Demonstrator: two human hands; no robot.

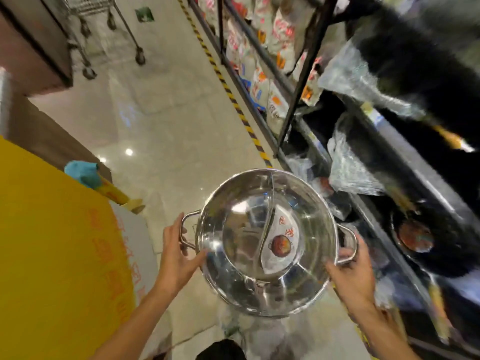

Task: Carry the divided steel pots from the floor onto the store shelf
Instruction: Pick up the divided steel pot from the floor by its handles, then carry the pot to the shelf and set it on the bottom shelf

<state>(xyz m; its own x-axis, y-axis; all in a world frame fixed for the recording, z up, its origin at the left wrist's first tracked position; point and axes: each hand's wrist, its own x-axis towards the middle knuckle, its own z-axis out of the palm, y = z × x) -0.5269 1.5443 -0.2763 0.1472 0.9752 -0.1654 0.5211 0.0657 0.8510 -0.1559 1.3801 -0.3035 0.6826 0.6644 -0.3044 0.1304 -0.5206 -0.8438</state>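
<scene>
I hold a shiny divided steel pot [265, 240] in the air in front of me, above the floor. An S-shaped wall splits its bowl in two, and a round red label lies in the right half. My left hand [176, 253] grips the pot at its left loop handle. My right hand [353, 268] grips the right loop handle. The store shelf [405, 141] runs along the right side, its dark levels holding black pans wrapped in clear plastic. More steel, blurred, shows on the floor below the pot [259, 333].
A yellow cardboard box [52, 255] with red print fills the left foreground. A trolley [104, 27] on wheels stands far up the aisle. Yellow-black tape [233, 100] marks the floor along the shelf base. Bagged goods [262, 61] fill the further shelves.
</scene>
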